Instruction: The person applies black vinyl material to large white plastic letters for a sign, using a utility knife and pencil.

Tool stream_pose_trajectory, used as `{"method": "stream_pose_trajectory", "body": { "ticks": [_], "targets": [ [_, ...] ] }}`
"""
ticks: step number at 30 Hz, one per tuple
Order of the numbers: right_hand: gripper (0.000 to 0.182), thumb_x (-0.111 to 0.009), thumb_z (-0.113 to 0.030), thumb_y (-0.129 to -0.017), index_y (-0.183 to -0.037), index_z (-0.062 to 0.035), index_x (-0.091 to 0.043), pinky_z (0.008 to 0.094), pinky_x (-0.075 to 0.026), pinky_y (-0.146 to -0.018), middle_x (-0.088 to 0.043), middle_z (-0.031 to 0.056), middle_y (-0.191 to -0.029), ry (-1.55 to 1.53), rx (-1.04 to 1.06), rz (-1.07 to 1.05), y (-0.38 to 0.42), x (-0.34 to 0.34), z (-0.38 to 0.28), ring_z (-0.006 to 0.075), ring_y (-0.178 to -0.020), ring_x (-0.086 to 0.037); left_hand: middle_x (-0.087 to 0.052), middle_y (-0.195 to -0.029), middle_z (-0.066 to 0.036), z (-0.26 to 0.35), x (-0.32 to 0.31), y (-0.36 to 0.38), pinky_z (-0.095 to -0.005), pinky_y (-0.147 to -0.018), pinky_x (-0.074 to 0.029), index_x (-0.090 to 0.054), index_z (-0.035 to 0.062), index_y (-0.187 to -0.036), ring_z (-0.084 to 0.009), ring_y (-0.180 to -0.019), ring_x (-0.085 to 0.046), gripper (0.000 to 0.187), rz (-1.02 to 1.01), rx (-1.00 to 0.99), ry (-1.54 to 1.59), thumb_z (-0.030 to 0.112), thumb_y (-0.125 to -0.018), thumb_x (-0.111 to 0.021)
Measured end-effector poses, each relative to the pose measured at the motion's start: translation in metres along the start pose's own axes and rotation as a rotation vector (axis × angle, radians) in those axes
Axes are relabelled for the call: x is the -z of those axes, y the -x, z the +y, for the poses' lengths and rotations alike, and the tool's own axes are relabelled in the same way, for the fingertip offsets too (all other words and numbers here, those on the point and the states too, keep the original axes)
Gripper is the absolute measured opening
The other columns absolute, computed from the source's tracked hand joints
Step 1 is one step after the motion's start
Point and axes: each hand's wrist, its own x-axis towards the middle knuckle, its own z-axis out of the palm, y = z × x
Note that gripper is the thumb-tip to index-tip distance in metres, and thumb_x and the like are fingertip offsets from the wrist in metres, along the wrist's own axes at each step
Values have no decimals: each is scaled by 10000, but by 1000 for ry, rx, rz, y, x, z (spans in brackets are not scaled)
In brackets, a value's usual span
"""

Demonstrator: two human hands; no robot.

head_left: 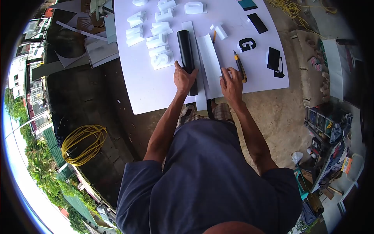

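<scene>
On the white table [152, 89] a black roll [186, 54] lies lengthwise, with its white sheet [209, 62] spread out to its right. My left hand [184, 79] rests on the lower part of the roll, thumb and fingers around its near end. My right hand [231, 84] is at the right edge of the white sheet, fingers bent and apart; nothing shows in it. Just right of that hand lies a yellow and black cutter knife [240, 67]. A black letter G [247, 44] lies beyond the knife. A pencil [214, 36] is near the sheet's far end.
White raised letters [161, 58] stand in rows on the table's left half. Black pieces [273, 58] lie at its right edge. A coiled yellow hose [83, 145] hangs at the left. Shelves with tools [323, 124] stand at the right.
</scene>
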Motion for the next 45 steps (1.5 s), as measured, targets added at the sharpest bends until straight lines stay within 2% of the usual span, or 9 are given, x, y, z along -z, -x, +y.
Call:
{"method": "stream_pose_trajectory", "body": {
  "ticks": [9, 12, 18, 22, 27, 30, 33, 37, 45],
  "targets": [
    [394, -736, -140, -821, -1193, -44, -650, 480, -444, -933, -516, 185, -1277, -47, 79, -222, 10, -22, 5, 366, -1126, -518, -606, -1027, -256, 16, 23, 5, -507, -764, -538, -537, -68, -1218, -436, -890, -646, 542, 274, -191, -152, 145, -767, -748],
    [378, -732, -158, -838, -1177, -16, -645, 493, -457, -919, -508, 200, -1259, -45, 111, -253, 2, -15, 12, 370, -1141, -510, -667, -1019, -288, 43, 52, 11, -458, -753, -561, -490, -69, -1256, -438, -878, -694, 568, 214, -49, 23, 165, -807, -747],
    [677, -763, -263, -895, -1438, 13, -468, 459, -508, -969, -518, 245, -1365, -786, -114, -316, -44, 19, -25, 408, -1153, -578, -653, -1004, -124, 84, 64, 19, -341, -775, -553, -521, -7, -1234, -203, -859, -657, 525, 137, -99, 596, 283, -891, -792],
    [877, -798, -244, -857, -1522, 24, -293, 479, -531, -962, -511, 298, -1367, -695, 138, -315, -63, 18, -36, 450, -1186, -588, -591, -1163, -193, 104, 40, 20, -364, -851, -535, -409, -26, -1385, -252, -1015, -611, 711, 100, -92, 646, 397, -929, -753],
    [890, -755, -54, -842, -1526, 66, -198, 499, -546, -895, -487, 322, -1274, -677, 129, -345, -79, 35, -39, 488, -1120, -600, -517, -1289, -247, 129, 37, 10, -420, -1000, -474, -306, -40, -1483, -313, -1163, -560, 716, -33, -110, 773, 413, -1020, -611],
    [839, -703, 10, -846, -1547, -26, -242, 512, -504, -965, -516, 292, -1295, -698, 75, -328, -86, 33, -29, 485, -1179, -567, -446, -1373, -278, 123, 21, 3, -436, -1076, -435, -155, -49, -1574, -375, -1273, -510, 748, 7, -333, 602, 380, -1071, -503],
    [781, -674, -38, -888, -1555, -27, -267, 475, -509, -958, -531, 288, -1309, -664, 44, -317, -111, 33, -7, 469, -1165, -588, -451, -1371, -276, 123, 25, 10, -469, -1015, -498, -160, -65, -1570, -370, -1242, -545, 788, -147, -214, 651, 379, -1050, -552],
    [717, -609, -177, -946, -1544, 21, -266, 491, -529, -876, -541, 294, -1239, -524, 27, -247, -177, 20, 52, 453, -1046, -620, -537, -1236, -287, 72, 14, 20, -505, -871, -523, -337, -85, -1464, -422, -1098, -571, 816, -78, -253, -21, 231, -853, -775],
    [710, -568, -146, -929, -1523, 58, -235, 502, -540, -922, -539, 385, -1160, 142, 169, -93, -323, -31, 146, 485, -1047, -611, -522, -1218, -231, 30, 16, 59, -496, -833, -556, -359, -21, -1435, -400, -1129, -552, 967, -232, 5, -454, 385, -732, -883]
  ]
}}
